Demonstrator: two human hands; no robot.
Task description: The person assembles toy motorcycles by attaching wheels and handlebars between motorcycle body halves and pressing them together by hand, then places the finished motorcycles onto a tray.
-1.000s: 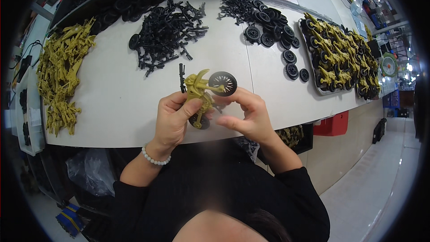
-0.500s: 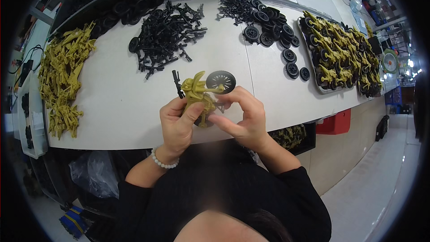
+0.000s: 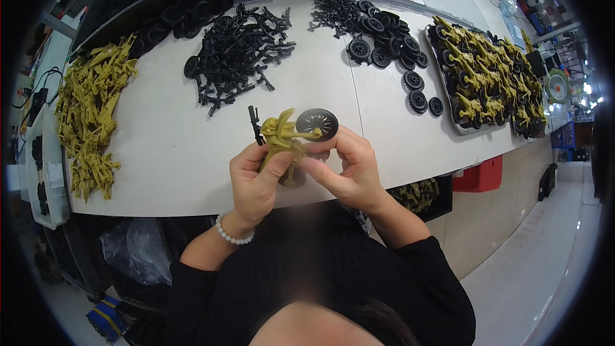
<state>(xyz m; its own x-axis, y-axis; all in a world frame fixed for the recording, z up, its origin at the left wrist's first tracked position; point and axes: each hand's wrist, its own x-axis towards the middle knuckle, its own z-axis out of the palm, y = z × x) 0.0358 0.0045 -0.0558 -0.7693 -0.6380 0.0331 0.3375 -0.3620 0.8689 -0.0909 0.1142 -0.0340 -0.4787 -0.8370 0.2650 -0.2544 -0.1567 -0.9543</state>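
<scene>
Left hand (image 3: 256, 179) grips the olive toy (image 3: 285, 144); right hand (image 3: 349, 170) pinches a black wheel (image 3: 317, 123), seemingly half-seated; it wants pressing home.

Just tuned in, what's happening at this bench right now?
A person holds a small olive-green plastic toy cannon body above the white table. The left hand grips it from below, while the right hand pinches at a black spoked plastic wheel on its side. Heaps of loose olive-green frames, black sprue parts and spare black wheels lie on the table, and a tray of assembled olive cannons sits to the right.
</scene>
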